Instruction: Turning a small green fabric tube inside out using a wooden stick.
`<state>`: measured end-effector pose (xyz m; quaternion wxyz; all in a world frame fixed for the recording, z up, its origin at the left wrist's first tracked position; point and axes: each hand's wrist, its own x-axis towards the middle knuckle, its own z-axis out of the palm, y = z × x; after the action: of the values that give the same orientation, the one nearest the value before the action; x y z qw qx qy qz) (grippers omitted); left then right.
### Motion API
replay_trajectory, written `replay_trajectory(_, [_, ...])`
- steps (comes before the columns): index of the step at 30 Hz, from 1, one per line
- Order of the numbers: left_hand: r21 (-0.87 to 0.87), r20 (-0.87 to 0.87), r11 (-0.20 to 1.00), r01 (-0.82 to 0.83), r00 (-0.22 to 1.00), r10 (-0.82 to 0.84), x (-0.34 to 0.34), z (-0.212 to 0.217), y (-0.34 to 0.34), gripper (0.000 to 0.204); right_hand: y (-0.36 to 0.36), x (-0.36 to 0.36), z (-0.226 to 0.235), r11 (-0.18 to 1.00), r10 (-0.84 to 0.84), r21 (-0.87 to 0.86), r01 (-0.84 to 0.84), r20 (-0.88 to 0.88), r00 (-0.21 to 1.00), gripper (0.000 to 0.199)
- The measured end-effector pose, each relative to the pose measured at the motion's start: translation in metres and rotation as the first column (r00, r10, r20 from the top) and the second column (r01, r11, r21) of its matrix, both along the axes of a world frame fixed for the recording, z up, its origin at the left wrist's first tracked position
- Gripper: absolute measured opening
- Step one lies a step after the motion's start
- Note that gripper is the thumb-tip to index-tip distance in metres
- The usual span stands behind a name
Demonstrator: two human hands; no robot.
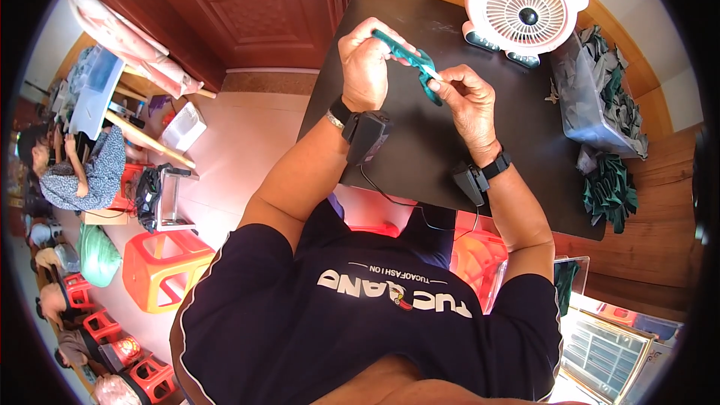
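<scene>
Above the dark table, my left hand (365, 64) is closed round one end of a narrow dark-green cloth piece (424, 62). The cloth stretches toward my right hand, its loose end curling downward. My right hand (469, 101) pinches thumb against forefinger at a slim pale piece (433, 73), which lies against the green cloth. Its exact kind is too small to make out. Both hands are raised over the table's far half, a short gap apart, with the cloth between them.
A pink-and-white fan (528, 16) stands at the table's (420, 150) far right. Beside it, a clear plastic bin (581, 97) overflows with grey-green cloth pieces, and a dark-green bundle (611, 193) lies nearer. At left are an orange stool (165, 270) and a seated person (82, 169).
</scene>
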<state>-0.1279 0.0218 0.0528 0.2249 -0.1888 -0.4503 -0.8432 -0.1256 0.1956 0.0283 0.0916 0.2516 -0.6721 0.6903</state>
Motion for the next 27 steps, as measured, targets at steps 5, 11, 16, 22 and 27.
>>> replay_trajectory(5, [-0.042, 0.051, 0.999, -0.027, 0.998, 0.029, -0.003, 0.006, -0.003, 0.014, 0.004, -0.004, 0.003, 0.995, 0.000, 0.103, 0.002, -0.021, 1.000, 0.006])
replay_trajectory(11, [-0.079, 0.097, 0.994, -0.071, 0.992, 0.078, -0.006, 0.007, -0.011, 0.017, 0.007, -0.009, -0.001, 0.993, -0.021, 0.118, 0.026, -0.047, 0.999, 0.006])
replay_trajectory(16, [-0.072, 0.097, 0.996, -0.047, 0.994, 0.054, -0.006, 0.004, -0.007, 0.017, 0.003, -0.006, -0.003, 0.998, 0.000, 0.069, -0.001, 0.015, 1.000, 0.006])
replay_trajectory(22, [-0.027, 0.049, 0.999, 0.016, 0.999, -0.015, -0.004, -0.001, -0.003, 0.014, 0.002, 0.002, 0.002, 0.994, 0.036, 0.099, -0.046, 0.102, 0.994, 0.007])
replay_trajectory(27, [-0.054, 0.097, 0.998, -0.008, 0.995, 0.014, -0.002, -0.001, 0.000, 0.015, 0.004, 0.005, 0.008, 0.973, 0.144, 0.148, -0.178, 0.218, 0.965, 0.018])
